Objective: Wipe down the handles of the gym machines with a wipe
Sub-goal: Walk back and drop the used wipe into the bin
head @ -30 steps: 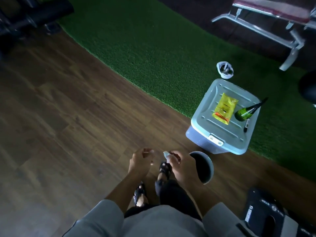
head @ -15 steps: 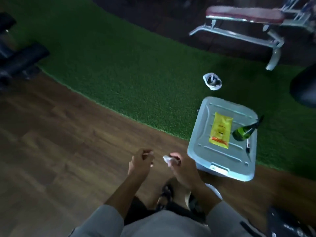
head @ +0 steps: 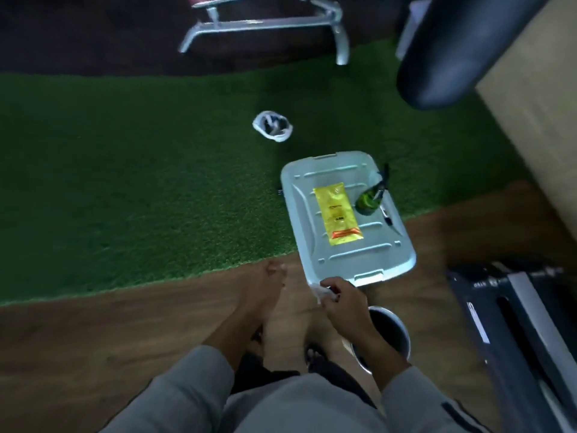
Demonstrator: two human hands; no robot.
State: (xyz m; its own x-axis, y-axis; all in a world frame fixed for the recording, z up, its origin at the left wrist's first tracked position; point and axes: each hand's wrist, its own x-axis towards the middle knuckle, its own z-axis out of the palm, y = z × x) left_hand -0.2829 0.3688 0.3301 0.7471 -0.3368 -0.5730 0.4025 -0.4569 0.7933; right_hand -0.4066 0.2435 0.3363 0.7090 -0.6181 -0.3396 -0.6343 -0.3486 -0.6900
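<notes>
My right hand [head: 342, 303] pinches a small crumpled white wipe [head: 321, 292] just in front of the near edge of a pale blue storage box. My left hand [head: 272, 278] hovers a little to the left with its fingertips pressed together; it is blurred and I see nothing in it. On the box lid [head: 368, 254] lie a yellow wipes packet [head: 337, 214], a green spray bottle [head: 370, 196] and a dark pen [head: 386, 215]. A black padded machine part [head: 443, 48] looms at the upper right.
A round bin [head: 396, 334] stands below my right hand by my feet. A white bag [head: 272, 125] lies on the green turf [head: 125, 182]. A silver-legged bench [head: 265, 23] stands at the back. A black machine base [head: 512, 323] fills the right; a tan wall [head: 537, 98] is beyond.
The view has swung right, so the box now sits straight ahead and the bench and padded part appear closer. Both hands stay in front of me, the right still gripping the wipe.
</notes>
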